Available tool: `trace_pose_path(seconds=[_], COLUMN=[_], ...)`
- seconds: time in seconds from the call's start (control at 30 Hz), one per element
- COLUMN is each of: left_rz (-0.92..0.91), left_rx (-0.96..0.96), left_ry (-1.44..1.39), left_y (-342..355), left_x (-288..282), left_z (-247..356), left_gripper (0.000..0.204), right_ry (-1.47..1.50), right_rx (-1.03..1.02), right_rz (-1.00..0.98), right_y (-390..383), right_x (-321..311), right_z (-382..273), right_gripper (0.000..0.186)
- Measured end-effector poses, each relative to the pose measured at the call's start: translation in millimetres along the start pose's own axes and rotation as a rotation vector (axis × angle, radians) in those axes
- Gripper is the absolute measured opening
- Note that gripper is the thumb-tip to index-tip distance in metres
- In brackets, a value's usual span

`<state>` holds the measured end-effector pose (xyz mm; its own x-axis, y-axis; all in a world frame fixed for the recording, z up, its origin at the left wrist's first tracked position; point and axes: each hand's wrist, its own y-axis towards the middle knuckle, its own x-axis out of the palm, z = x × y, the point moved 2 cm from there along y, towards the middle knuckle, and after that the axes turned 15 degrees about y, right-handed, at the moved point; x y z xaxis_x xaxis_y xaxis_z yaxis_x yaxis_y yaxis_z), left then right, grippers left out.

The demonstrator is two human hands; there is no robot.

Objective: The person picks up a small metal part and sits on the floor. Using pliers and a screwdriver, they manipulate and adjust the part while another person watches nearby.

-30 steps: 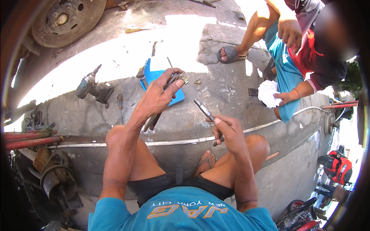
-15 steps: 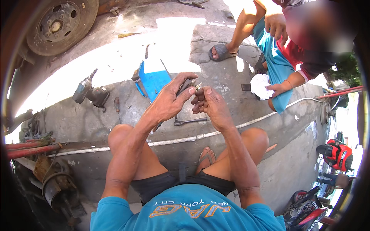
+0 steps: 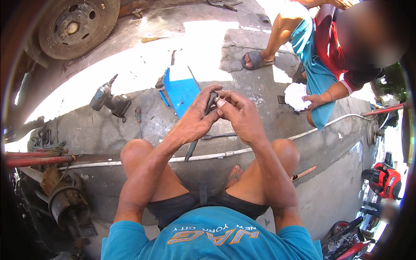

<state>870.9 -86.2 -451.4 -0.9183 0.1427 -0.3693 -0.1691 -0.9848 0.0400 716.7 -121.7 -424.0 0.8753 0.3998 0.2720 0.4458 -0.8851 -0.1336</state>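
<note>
My left hand (image 3: 195, 123) grips dark pliers (image 3: 190, 151), their handles hanging below it. My right hand (image 3: 242, 117) meets it, thumb and fingers pinched on a small metal piece (image 3: 216, 99) at the jaws, partly hidden by the fingertips. Just beyond my hands lies a blue open case or panel (image 3: 175, 89). A steel wrench-like tool (image 3: 219, 136) lies on the concrete below my right hand. A screwdriver (image 3: 138, 116) and a cordless drill (image 3: 108, 99) lie to the left.
A co-worker (image 3: 318, 78) crouches at upper right holding a white crumpled cloth (image 3: 294, 96). A wheel (image 3: 73, 28) is at upper left, rusty machinery (image 3: 65, 199) and red pipes (image 3: 34, 160) at left. A white hose (image 3: 216, 154) crosses the floor. Motorbikes (image 3: 385, 182) stand at right.
My right hand has let go of the steel tool, now on the floor, and moved up-left to pinch the small piece beside my left hand. The co-worker's free hand has lifted.
</note>
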Motion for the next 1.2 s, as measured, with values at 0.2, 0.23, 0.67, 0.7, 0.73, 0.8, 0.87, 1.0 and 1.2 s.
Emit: trace_pose_path(seconds=[0.2,0.23,0.67,0.7,0.73,0.8,0.87,1.0,1.2], left_rz=[-0.03,-0.048,-0.082,-0.084,-0.085,-0.092,-0.101,-0.109,-0.138], left_rx=[-0.065,-0.097,-0.249,-0.254,-0.261,-0.266,-0.263,-0.273,-0.279], left_ry=[-0.134,-0.156,-0.539,-0.57,-0.6,-0.666,-0.739,-0.792,-0.942], left_y=[1,1,6,7,6,7,7,10,15], left_x=[9,8,12,14,14,16,17,21,25], left_z=[-2,2,8,10,13,14,8,0,-17], left_gripper=[0.072,0.073,0.07,0.07,0.07,0.07,0.071,0.074,0.072], right_ry=[0.296,0.363,0.674,0.67,0.668,0.653,0.652,0.666,0.68], right_rx=[0.091,0.107,0.11,0.107,0.105,0.111,0.123,0.122,0.069], right_rz=[0.027,0.033,-0.073,-0.074,-0.076,-0.074,-0.07,-0.048,0.069], right_y=[-1,-2,-11,-12,-13,-13,-13,-13,-10], right_x=[-12,-15,-44,-45,-45,-46,-47,-51,-64], right_z=[7,8,2,1,0,-1,-1,2,-4], right_gripper=[0.036,0.036,0.042,0.042,0.042,0.042,0.041,0.04,0.044])
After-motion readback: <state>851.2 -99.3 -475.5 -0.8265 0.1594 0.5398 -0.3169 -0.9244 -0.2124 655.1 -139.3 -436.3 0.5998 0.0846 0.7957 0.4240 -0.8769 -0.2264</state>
